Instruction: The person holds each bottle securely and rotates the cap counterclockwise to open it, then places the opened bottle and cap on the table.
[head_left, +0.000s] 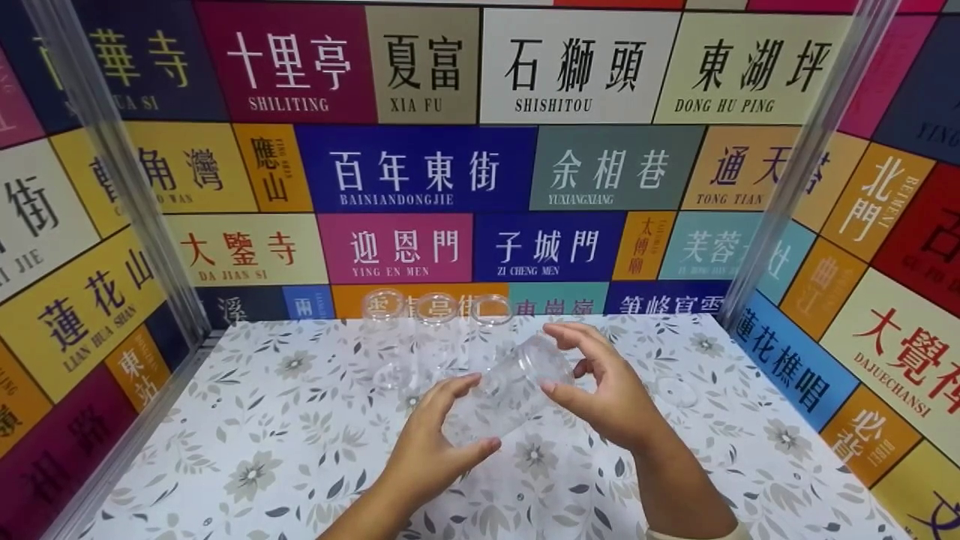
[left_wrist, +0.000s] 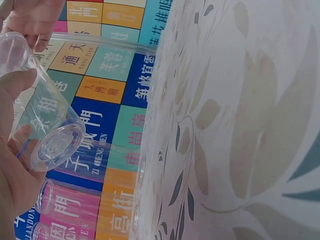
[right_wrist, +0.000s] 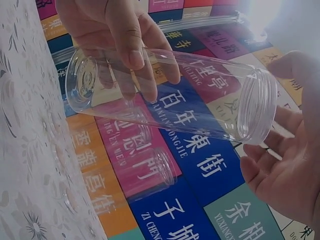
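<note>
A clear plastic jar (head_left: 504,401) is held up tilted above the table, its ridged mouth end (right_wrist: 257,105) toward my right hand. My left hand (head_left: 435,442) holds it around the lower body, thumb on one side and fingers on the other; the fingers show through the wall in the right wrist view. My right hand (head_left: 611,390) is spread around the mouth end, thumb and fingers apart on either side. In the right wrist view its thumb (right_wrist: 290,65) stands off the rim. The jar's round base (left_wrist: 59,146) shows in the left wrist view.
Three clear jars (head_left: 437,309) stand in a row at the back of the table. A clear round disc (head_left: 677,391), like a lid, lies on the right. The table has a leaf-patterned cover (head_left: 255,476). Upright clear posts (head_left: 780,187) and sign-covered walls (head_left: 420,169) enclose it.
</note>
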